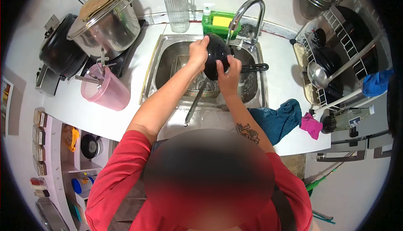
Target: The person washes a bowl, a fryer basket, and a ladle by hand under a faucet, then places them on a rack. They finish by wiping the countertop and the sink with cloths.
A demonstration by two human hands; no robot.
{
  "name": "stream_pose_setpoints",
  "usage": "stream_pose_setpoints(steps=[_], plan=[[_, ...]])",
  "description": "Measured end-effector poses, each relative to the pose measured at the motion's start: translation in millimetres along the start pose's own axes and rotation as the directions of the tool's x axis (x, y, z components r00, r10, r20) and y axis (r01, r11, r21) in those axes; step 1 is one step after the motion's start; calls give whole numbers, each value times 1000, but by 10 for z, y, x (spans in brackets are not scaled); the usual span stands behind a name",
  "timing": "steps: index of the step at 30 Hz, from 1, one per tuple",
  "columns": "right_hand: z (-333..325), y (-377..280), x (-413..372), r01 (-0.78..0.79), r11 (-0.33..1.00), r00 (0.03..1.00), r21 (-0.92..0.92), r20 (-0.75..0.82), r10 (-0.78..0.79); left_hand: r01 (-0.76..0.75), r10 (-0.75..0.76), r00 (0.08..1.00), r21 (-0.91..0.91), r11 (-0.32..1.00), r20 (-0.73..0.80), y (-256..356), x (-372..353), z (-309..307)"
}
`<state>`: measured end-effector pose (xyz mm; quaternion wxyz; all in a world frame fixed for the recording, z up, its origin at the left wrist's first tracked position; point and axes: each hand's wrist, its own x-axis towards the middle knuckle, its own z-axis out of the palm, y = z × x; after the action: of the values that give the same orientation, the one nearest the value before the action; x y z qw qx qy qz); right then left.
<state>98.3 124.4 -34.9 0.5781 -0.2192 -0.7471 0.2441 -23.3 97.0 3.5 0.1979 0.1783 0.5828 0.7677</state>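
Under the running faucet (258, 10), a wet black bowl-shaped dish (216, 54) is held tilted over the steel sink (161, 42). My left hand (198, 54) is closed on its left rim, thumb near the top. On its lower right side my right hand (228, 72) grips it with bent fingers. Below the hands, a wire basket (203, 91) sits in the sink. A long dark-handled utensil (194, 107) leans over the sink's front edge. Another black handle (257, 67) sticks out to the right, its other end hidden behind my right hand.
Behind the sink stand a glass pitcher (178, 13) and a green caddy (222, 20) with a yellow sponge. At left are a large steel pot (109, 29) and a pink utensil container (107, 90). At right are a dish rack (310, 59) and a teal cloth (279, 120).
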Motion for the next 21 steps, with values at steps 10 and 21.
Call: stream_pose_setpoints(steps=[10,21], plan=[[-167,253,240,-897,-111,248,428,696,674,-854,142,519,519,39,843,307,-571,-138],[16,525,-88,-660,-354,433,663,720,543,-778,-197,624,577,-250,756,-349,-195,-31]])
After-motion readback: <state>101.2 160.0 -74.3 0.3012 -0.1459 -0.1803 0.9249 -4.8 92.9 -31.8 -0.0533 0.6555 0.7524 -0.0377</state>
